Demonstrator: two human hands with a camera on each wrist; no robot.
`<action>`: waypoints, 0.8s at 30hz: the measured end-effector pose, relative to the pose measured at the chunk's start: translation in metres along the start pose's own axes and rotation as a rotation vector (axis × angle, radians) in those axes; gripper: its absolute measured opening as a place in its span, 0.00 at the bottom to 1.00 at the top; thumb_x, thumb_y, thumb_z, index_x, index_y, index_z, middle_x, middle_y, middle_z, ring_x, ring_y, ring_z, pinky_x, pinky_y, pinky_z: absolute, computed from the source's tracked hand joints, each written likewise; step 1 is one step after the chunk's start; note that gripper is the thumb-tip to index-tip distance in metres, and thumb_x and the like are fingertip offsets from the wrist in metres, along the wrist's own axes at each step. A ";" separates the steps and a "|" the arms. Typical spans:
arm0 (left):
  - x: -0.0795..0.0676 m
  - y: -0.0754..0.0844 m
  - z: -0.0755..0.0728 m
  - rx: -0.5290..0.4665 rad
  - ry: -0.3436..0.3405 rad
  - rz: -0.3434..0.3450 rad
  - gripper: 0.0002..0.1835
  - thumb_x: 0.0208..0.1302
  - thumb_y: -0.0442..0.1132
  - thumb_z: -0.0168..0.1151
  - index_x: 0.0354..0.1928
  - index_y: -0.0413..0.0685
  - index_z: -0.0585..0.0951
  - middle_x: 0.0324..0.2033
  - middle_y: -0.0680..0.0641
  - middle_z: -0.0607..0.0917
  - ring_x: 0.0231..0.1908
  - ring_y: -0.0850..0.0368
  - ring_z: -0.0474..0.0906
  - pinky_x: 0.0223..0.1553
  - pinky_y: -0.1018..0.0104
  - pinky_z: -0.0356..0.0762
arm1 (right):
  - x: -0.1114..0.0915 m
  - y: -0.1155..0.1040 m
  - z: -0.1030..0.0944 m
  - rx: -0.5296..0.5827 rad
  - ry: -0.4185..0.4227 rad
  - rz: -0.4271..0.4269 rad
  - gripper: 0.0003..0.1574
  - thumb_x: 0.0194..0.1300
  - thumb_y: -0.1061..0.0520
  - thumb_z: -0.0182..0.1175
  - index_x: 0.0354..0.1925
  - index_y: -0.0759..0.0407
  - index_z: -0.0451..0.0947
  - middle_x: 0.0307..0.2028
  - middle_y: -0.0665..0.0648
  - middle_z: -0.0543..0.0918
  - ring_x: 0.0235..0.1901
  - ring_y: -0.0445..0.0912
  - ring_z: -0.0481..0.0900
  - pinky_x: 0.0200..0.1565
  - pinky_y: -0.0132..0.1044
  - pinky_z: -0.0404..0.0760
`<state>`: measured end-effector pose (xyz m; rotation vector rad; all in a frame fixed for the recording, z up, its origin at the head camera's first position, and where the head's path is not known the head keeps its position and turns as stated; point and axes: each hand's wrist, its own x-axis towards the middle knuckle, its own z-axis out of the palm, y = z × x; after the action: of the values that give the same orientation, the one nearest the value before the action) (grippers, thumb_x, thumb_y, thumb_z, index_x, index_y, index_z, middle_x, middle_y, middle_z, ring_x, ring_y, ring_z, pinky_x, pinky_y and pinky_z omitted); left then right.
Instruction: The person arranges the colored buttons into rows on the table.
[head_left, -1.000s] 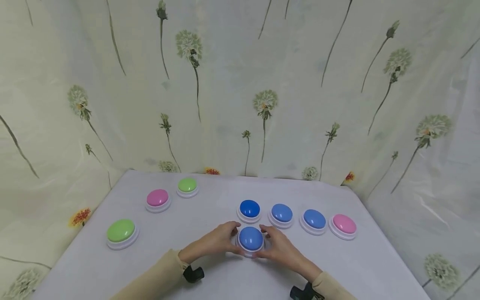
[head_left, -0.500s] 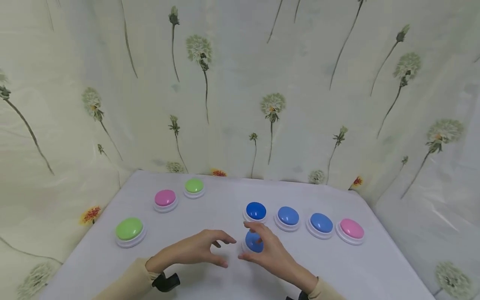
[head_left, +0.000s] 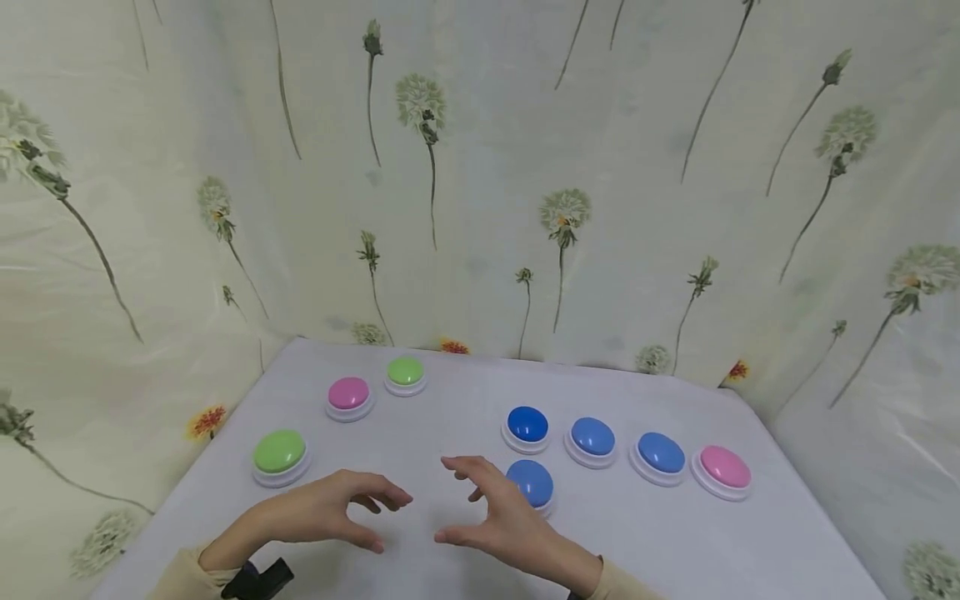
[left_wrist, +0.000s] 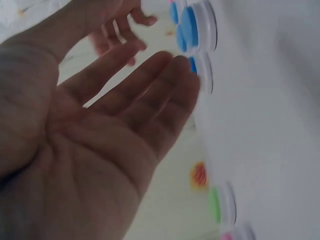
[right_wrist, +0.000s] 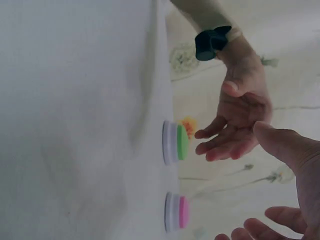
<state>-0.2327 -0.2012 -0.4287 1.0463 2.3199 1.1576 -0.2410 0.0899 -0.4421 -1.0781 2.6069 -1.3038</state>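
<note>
Both hands hover over the front middle of the white table, apart from each other and holding nothing. In the head view my left hand [head_left: 322, 510] has its thumb and fingers spread, to the right of and nearer than the large green button [head_left: 279, 451]. My right hand [head_left: 510, 525] faces it with a similar loose spread. Just behind the right hand sits a light blue button [head_left: 531, 482], its left edge partly covered by the fingers. A darker blue button [head_left: 527, 424] stands right behind that one. The left wrist view shows the left palm [left_wrist: 95, 165] bare.
To the right run a blue button [head_left: 592, 436], another blue button [head_left: 661, 452] and a pink button [head_left: 725, 467]. At the back left are a pink button [head_left: 348, 392] and a green button [head_left: 405, 371]. A floral curtain [head_left: 480, 167] encloses the table [head_left: 450, 400].
One second ago both hands held the front light blue button between them. They have let go and moved left, away from it; the button stays in front of the darker blue one. The head view has shifted slightly.
</note>
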 end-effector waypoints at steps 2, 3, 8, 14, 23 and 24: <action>-0.017 -0.002 -0.008 0.004 0.019 -0.020 0.26 0.60 0.52 0.66 0.61 0.61 0.74 0.56 0.57 0.80 0.54 0.64 0.77 0.56 0.64 0.76 | 0.008 -0.004 0.010 0.017 -0.036 0.017 0.49 0.51 0.34 0.69 0.68 0.35 0.62 0.62 0.43 0.72 0.55 0.41 0.72 0.46 0.32 0.80; -0.026 -0.003 -0.013 0.011 0.037 -0.038 0.27 0.60 0.52 0.66 0.61 0.62 0.74 0.56 0.57 0.80 0.54 0.65 0.76 0.55 0.64 0.77 | 0.013 -0.005 0.017 0.022 -0.052 0.023 0.49 0.51 0.34 0.69 0.68 0.35 0.62 0.62 0.43 0.72 0.55 0.41 0.73 0.46 0.32 0.81; -0.065 -0.011 -0.039 0.097 0.218 -0.148 0.27 0.59 0.53 0.66 0.61 0.65 0.74 0.56 0.57 0.80 0.53 0.65 0.77 0.53 0.67 0.78 | 0.043 -0.006 0.049 0.043 -0.114 0.029 0.48 0.51 0.36 0.70 0.68 0.39 0.63 0.61 0.46 0.73 0.55 0.45 0.74 0.47 0.33 0.81; -0.094 -0.039 -0.065 0.203 0.434 -0.217 0.25 0.59 0.52 0.67 0.59 0.61 0.76 0.58 0.49 0.79 0.56 0.70 0.73 0.53 0.66 0.77 | 0.073 0.001 0.079 0.033 -0.109 0.015 0.49 0.51 0.36 0.70 0.68 0.47 0.65 0.61 0.53 0.73 0.55 0.46 0.75 0.45 0.28 0.80; -0.124 -0.098 -0.084 0.199 0.554 -0.142 0.24 0.61 0.25 0.59 0.61 0.32 0.71 0.56 0.65 0.75 0.52 0.87 0.65 0.47 0.74 0.78 | 0.113 0.004 0.117 -0.003 -0.123 0.112 0.52 0.50 0.37 0.72 0.67 0.56 0.67 0.59 0.51 0.74 0.54 0.40 0.76 0.47 0.26 0.78; -0.126 -0.103 -0.084 0.189 0.546 -0.142 0.26 0.60 0.23 0.58 0.61 0.31 0.70 0.56 0.69 0.73 0.52 0.88 0.64 0.46 0.75 0.78 | 0.117 0.004 0.121 -0.012 -0.123 0.129 0.52 0.49 0.37 0.72 0.67 0.55 0.67 0.59 0.50 0.74 0.54 0.39 0.76 0.48 0.27 0.78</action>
<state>-0.2454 -0.3811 -0.4616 0.6597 2.9152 1.3108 -0.2935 -0.0619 -0.4921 -0.9415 2.5503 -1.1586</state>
